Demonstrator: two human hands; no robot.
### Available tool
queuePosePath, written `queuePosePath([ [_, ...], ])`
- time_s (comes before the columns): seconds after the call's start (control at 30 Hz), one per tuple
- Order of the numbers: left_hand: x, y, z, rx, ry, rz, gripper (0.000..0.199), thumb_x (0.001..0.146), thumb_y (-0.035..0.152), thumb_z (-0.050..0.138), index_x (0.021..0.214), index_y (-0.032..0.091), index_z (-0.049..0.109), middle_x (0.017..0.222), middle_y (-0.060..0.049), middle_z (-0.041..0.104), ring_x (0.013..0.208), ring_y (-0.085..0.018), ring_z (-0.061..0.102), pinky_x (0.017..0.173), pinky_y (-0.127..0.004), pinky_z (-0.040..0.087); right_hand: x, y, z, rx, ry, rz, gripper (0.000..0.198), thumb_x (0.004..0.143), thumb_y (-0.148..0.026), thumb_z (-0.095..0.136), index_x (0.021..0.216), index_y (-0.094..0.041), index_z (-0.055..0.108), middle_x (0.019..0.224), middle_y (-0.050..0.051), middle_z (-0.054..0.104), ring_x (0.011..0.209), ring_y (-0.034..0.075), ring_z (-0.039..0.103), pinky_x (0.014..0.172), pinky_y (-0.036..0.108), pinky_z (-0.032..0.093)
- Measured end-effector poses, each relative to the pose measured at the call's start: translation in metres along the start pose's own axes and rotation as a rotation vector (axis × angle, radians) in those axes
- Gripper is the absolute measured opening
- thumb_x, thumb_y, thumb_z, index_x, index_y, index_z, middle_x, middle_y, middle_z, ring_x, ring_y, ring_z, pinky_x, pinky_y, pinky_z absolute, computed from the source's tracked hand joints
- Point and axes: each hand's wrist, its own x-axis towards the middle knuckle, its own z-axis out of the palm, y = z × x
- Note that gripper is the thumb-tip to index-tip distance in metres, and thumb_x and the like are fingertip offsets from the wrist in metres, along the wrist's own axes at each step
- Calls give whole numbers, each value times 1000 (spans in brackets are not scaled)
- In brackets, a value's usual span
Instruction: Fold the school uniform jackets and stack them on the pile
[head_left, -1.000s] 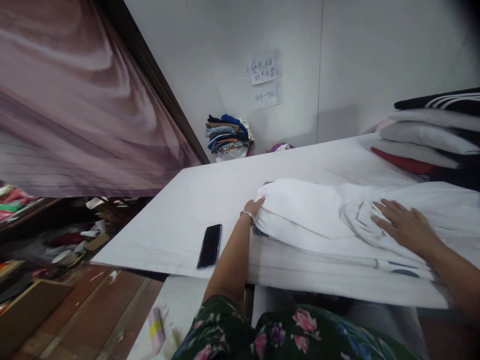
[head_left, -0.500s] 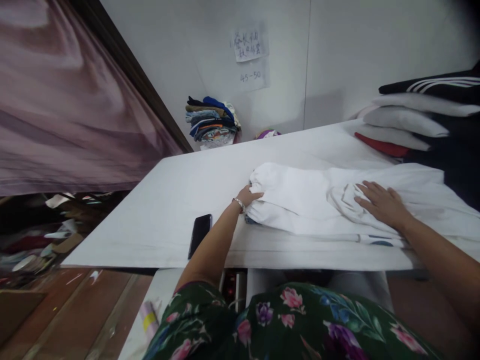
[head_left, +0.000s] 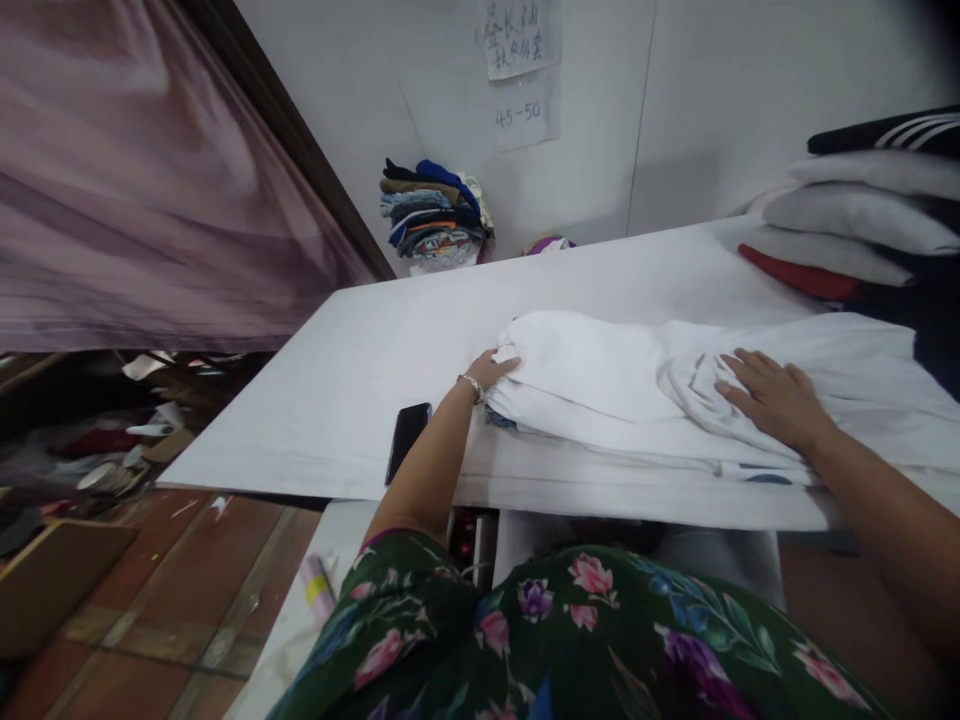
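Note:
A white garment (head_left: pixel 592 370) lies partly folded along the front of the white table. At its left end my left hand (head_left: pixel 491 370) is closed on the gathered edge, thumb on top. My right hand (head_left: pixel 780 400) rests with fingers spread, palm down, beside a bunched swirl of the cloth. Some blue fabric (head_left: pixel 501 418) peeks out under the garment's left end. Beneath its front edge shows a strip of white cloth with a dark print (head_left: pixel 765 474). What lies under my right palm is hidden.
A phone (head_left: pixel 409 440) lies left of my left forearm on the table (head_left: pixel 300 430). Folded clothes (head_left: pixel 435 215) are stacked at the back, by the wall. More folded garments (head_left: pixel 862 215) pile up at the right. A pink curtain (head_left: pixel 150 180) hangs at left.
The camera view has shifted, so the wall papers sit higher and the right pile farther right. Both hands keep nearly the same places on the white garment.

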Motion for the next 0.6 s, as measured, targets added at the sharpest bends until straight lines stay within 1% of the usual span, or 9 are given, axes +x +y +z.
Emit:
queuePosePath([
  [0.07,-7,-4,-4,-87,52,8,74,80,59,58,137,13,43,142,-14,47,127,-25,48,98,-28,40,0,0,1,13,3,2,66,91,-58,20,142,-21,39,151,9,32,139,26,26,112,53,18],
  [0.13,-19,-11,-6,-143,95,1,74,84,59,52,139,12,40,143,-15,45,128,-24,46,99,-29,40,0,-1,2,31,6,7,66,91,-59,20,141,-21,39,151,8,32,140,26,26,112,53,18],
  [0.23,-42,-27,-5,-239,125,-42,74,84,55,55,141,12,36,140,-16,49,122,-25,52,93,-30,46,2,2,-1,79,-14,30,65,90,-59,22,141,-23,40,152,7,32,140,25,24,113,52,15],
  [0.27,-51,-33,-3,-297,121,-59,72,85,52,56,141,12,35,139,-16,50,119,-24,55,90,-30,48,3,4,-3,109,-35,42,65,89,-60,24,141,-23,40,151,7,32,141,25,24,114,52,14],
  [0.33,-68,-45,1,-413,92,-72,68,84,44,60,140,14,35,137,-16,51,113,-23,59,85,-30,51,4,6,-11,202,-69,75,68,87,-62,29,141,-22,39,151,8,33,140,25,26,114,49,16],
  [0.4,-82,-56,6,-490,62,-36,68,80,33,68,138,15,37,133,-16,54,111,-21,59,86,-29,51,3,2,-22,266,-31,88,72,84,-65,34,142,-21,38,152,10,31,140,27,26,114,48,18],
  [0.47,-91,-64,13,-508,52,46,71,72,23,74,134,15,40,124,-13,61,108,-20,60,88,-29,50,-3,-14,-34,275,90,11,71,84,-65,36,141,-22,39,152,11,31,140,30,24,113,51,18],
  [0.53,-97,-67,21,-464,81,142,71,66,18,76,130,15,44,113,-10,65,101,-18,62,87,-29,50,-12,-42,-41,286,200,-177,66,87,-62,37,141,-24,40,150,10,34,140,30,24,113,51,18],
  [0.6,-99,-67,28,-393,153,213,70,63,16,75,128,16,47,105,-6,66,89,-16,63,80,-29,51,-22,-74,-39,345,202,-403,61,90,-56,39,142,-24,39,149,9,36,139,27,27,112,47,25],
])
